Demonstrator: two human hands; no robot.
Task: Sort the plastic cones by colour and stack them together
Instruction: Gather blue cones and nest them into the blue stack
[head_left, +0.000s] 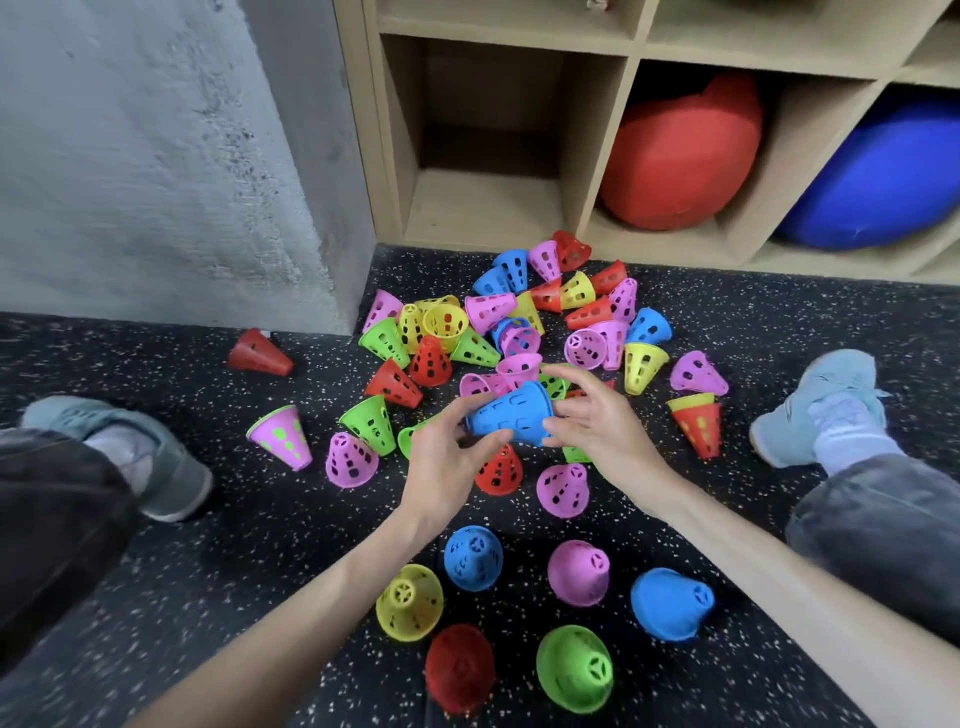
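Upright perforated plastic cones (574, 667) stand nearest on speckled rubber floor (260, 545). Both grips, left hand (447, 457) and right hand (597, 415), pinch a slotted blue cone (511, 418) above the mixed pile (519, 332).

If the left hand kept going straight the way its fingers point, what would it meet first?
Probably the blue cone that the left hand already touches at its fingertips, held with the right hand; beyond lies the mixed pile.
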